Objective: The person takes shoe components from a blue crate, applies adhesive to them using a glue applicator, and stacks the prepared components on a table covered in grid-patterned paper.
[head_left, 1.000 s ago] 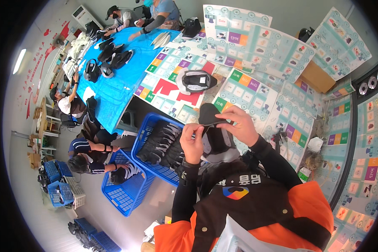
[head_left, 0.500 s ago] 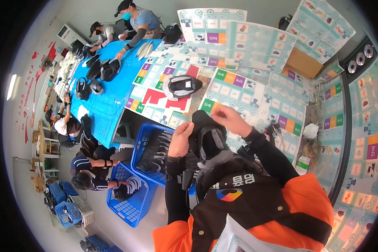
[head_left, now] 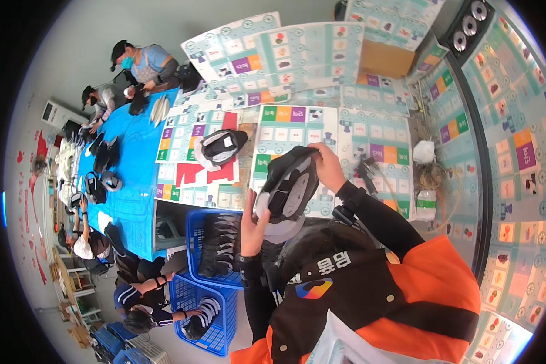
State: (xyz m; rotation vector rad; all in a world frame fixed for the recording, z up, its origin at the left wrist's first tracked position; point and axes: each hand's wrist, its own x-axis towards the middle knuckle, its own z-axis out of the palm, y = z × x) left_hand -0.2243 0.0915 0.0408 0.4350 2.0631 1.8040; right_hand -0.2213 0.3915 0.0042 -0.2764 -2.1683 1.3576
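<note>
Shoe [head_left: 290, 188] now farther over lettered sheet [head_left: 291, 131]

The first shoe [head_left: 292, 185] was between the hands [head_left: 329, 170]; the second shoe [head_left: 222, 147] (farther, to the left) lay on the tabletop [head_left: 250, 119]. Left stood a basket [head_left: 194, 241].

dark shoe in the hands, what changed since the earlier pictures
The dark shoe has moved away from the body. The left hand went from its far end to its near left side. The right hand stays at the far right; the other shoe still lies on the printed sheet.
</note>
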